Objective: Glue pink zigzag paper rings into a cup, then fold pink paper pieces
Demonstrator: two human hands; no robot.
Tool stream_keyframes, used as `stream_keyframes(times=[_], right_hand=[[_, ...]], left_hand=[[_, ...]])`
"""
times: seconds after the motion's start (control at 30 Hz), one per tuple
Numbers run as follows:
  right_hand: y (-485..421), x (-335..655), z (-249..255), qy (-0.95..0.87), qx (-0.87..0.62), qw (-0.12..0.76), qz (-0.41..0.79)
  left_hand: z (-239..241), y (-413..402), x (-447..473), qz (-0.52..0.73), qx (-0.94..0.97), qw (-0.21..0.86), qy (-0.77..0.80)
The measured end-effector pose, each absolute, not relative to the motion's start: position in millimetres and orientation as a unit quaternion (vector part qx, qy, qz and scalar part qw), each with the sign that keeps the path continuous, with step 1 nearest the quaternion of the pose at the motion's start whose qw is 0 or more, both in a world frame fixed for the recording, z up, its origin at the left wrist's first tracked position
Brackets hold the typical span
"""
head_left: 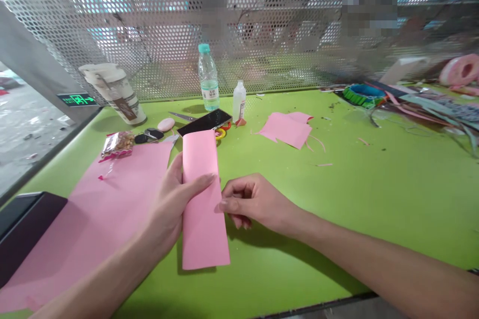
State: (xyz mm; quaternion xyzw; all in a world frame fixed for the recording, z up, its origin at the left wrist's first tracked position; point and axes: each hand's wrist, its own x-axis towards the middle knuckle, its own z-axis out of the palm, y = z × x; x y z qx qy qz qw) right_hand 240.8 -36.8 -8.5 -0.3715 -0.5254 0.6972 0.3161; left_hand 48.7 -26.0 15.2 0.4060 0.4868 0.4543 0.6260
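A folded strip of pink paper [204, 229] stands out over the green table, its long side running away from me. My left hand [177, 189] is closed around its left edge, with the thumb lying across the front face and the other fingers hidden behind. At the right edge of the paper, my right hand [249, 202] pinches the rim between thumb and curled fingers. A large pink sheet [123, 194] lies flat under my left forearm. Beyond the strip are a black phone [205, 122] and scissors with yellow and red handles [221, 133], partly covered.
Along the back stand a paper cup [125, 102], a water bottle [209, 84] and a small glue bottle [239, 102]. Pink scraps [286, 129] lie right of centre. A dark box [33, 229] sits at left, a snack packet [117, 144] behind it. Perforated metal mesh [269, 35] borders the table.
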Motion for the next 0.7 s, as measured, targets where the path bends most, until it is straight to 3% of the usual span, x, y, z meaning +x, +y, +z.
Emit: stream_keyframes(times=[0.43, 0.7], right_hand=[[-41.3, 239.4, -2.6, -0.558, -0.385, 0.298, 0.672], [-39.9, 240.7, 0.2, -0.596, -0.447, 0.405, 0.530]], left_hand=[[15.2, -27.7, 49.6, 0.465, 0.420, 0.627, 0.464], [18.1, -31.2, 51.4, 0.457, 0.435, 0.620, 0.467]])
